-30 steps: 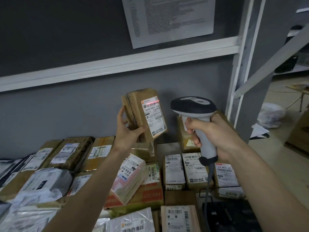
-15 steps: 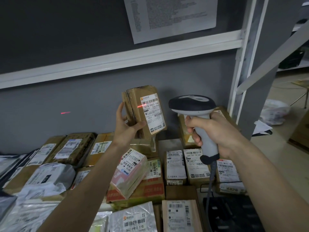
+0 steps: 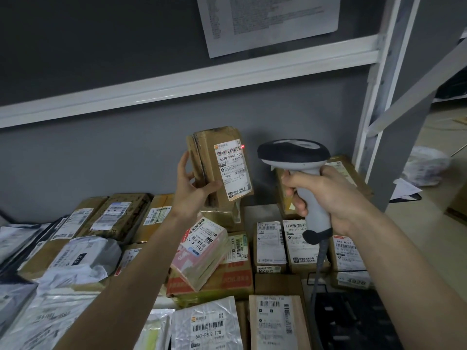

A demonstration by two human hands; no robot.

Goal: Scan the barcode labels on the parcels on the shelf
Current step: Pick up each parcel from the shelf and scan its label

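Since the earlier frames, the red scan line has shifted: it lay across the barcode, then ran off leftward onto the wall, and now shows only as a red dot at the right edge of the white shipping label [image 3: 233,169]. The parcel itself has barely changed position.

The left hand [image 3: 193,189] grips the tape-wrapped brown cardboard parcel [image 3: 218,165] upright above the shelf, thumb on the front face, fingers behind. The right hand [image 3: 326,195] is clenched round the handle of the grey-and-black pistol-grip barcode scanner [image 3: 294,154], held just beside the parcel's right edge. Whether the index finger presses the trigger cannot be told.

Fault risk: the beam appears to miss most of the barcode, so the read may fail. Probable cause is a scanner head aimed too far right, or a label turned away from it. A second risk is a stray read from the labelled parcels lying on the shelf [image 3: 260,210] below if the head dips.

Clearance: the grey back wall [image 3: 101,157] stands behind the parcel, and the white upper shelf rail [image 3: 177,82] runs overhead, well apart. The white upright post [image 3: 379,97] bounds the right side. Open room lies above the stacked parcels, between the two hands and toward the person. The scanner's cable [image 3: 319,263] hangs down over the lower-right parcels and could drag on them.
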